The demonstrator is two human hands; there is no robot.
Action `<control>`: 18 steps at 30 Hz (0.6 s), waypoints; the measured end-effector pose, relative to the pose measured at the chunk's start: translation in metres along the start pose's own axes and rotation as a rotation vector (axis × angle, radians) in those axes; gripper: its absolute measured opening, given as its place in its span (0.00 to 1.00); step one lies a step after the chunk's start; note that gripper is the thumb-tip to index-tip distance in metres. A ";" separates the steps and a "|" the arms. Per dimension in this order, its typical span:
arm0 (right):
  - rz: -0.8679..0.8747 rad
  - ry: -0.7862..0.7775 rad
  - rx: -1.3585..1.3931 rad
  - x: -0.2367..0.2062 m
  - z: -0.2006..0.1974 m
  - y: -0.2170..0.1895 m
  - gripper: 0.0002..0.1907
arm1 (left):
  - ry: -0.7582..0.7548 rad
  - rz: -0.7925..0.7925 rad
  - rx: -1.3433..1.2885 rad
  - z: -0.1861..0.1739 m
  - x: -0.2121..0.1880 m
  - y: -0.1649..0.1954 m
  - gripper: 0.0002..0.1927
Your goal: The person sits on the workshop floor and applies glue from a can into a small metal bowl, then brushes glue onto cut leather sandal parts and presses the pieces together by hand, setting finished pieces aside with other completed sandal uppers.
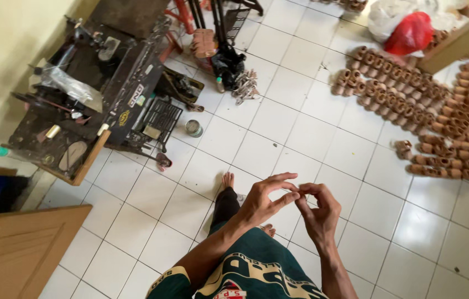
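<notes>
My left hand (265, 199) and my right hand (318, 209) are raised in front of me above the white tiled floor (279, 133). Their fingertips meet near the middle, pinched together on something too small to make out, perhaps a thread. The left hand's other fingers are spread; the right hand's fingers curl inward. Below the hands I see my dark green shirt (256, 271), a dark trouser leg and my bare foot (228, 180) on the tiles.
An old black sewing machine on its table (88, 94) stands at the left with a treadle (162, 119). A small tin can (193, 128) sits on the floor. Several rows of small clay pots (411, 105) lie at the right. A red bag (410, 32) is beyond them. A wooden door (18, 249) is at lower left.
</notes>
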State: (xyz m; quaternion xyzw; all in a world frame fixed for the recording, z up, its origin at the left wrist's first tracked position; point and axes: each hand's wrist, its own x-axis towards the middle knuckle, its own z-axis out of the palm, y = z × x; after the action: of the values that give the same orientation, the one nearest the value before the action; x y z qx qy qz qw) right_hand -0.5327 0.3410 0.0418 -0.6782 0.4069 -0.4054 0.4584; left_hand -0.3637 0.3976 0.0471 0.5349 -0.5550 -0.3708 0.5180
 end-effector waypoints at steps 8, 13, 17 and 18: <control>0.072 0.057 0.011 0.083 0.093 0.034 0.07 | -0.015 -0.026 0.121 -0.114 0.025 -0.067 0.22; 0.115 0.087 0.156 0.126 0.166 0.054 0.13 | 0.016 -0.172 0.386 -0.218 0.038 -0.111 0.17; 0.246 0.106 0.058 0.160 0.218 0.049 0.10 | 0.046 -0.085 0.472 -0.281 0.059 -0.143 0.15; 0.290 0.109 -0.014 0.166 0.227 0.044 0.11 | 0.032 -0.092 0.503 -0.290 0.063 -0.149 0.15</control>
State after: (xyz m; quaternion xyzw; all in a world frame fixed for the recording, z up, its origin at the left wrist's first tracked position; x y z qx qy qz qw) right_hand -0.2742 0.2432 -0.0278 -0.5923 0.5279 -0.3684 0.4846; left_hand -0.0437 0.3544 -0.0312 0.6775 -0.5963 -0.2360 0.3602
